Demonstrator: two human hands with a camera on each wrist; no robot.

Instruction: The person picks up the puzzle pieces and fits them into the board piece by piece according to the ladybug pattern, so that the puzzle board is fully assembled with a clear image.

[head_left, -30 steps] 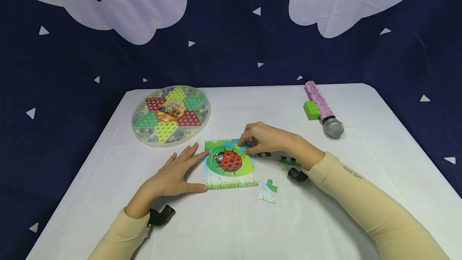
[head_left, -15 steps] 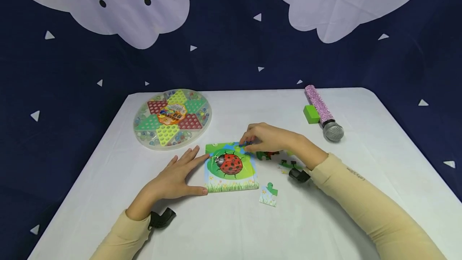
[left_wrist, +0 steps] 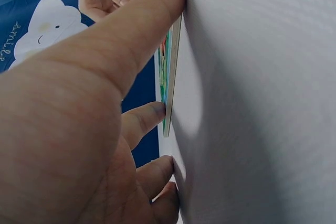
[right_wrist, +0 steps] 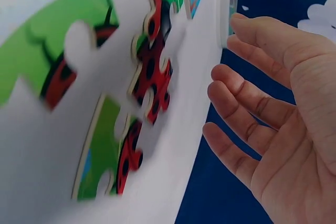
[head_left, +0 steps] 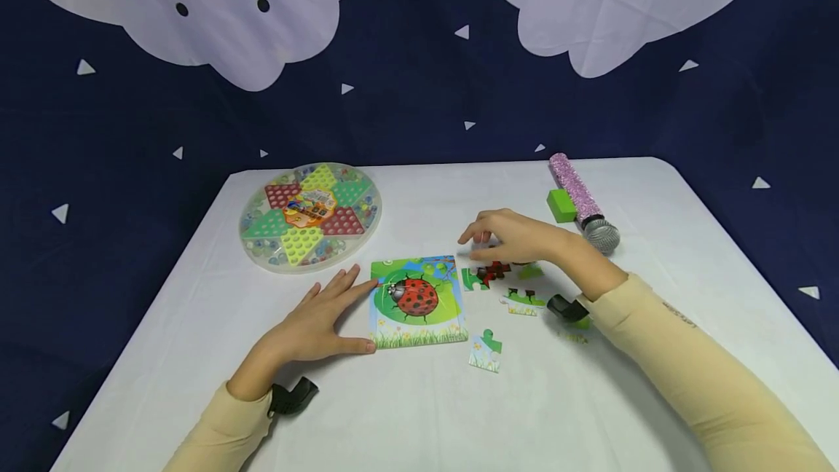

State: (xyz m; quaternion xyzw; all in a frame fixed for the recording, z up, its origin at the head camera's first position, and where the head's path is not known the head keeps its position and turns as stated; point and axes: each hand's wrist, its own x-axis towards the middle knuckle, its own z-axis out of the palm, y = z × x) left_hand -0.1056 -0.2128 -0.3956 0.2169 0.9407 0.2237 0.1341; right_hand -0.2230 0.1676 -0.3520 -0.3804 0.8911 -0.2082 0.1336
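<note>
A square ladybug picture board (head_left: 416, 303) lies flat on the table in the head view. My left hand (head_left: 317, 323) rests at its left edge with straight, spread fingers, the forefinger and thumb touching the board; the left wrist view shows these fingertips against its edge. My right hand (head_left: 518, 235) is just off the board's upper right corner, over loose jigsaw pieces. Its fingers are loosely bent, and the right wrist view shows nothing between them. Below it lie a red-and-black jigsaw piece (head_left: 494, 272) and a green-and-white jigsaw piece (head_left: 523, 302). Another jigsaw piece (head_left: 485, 352) lies by the board's lower right corner.
A round Chinese checkers set (head_left: 311, 217) with marbles lies at the back left. At the back right are a green block (head_left: 561, 205) and a pink glitter microphone (head_left: 583, 199). A dark blue cloth with clouds hangs behind the white table (head_left: 406, 414).
My right hand has left the board's upper right corner and moved right, its fingers apart. That corner now shows fully, with a branch in the picture. The left hand stays in place.
</note>
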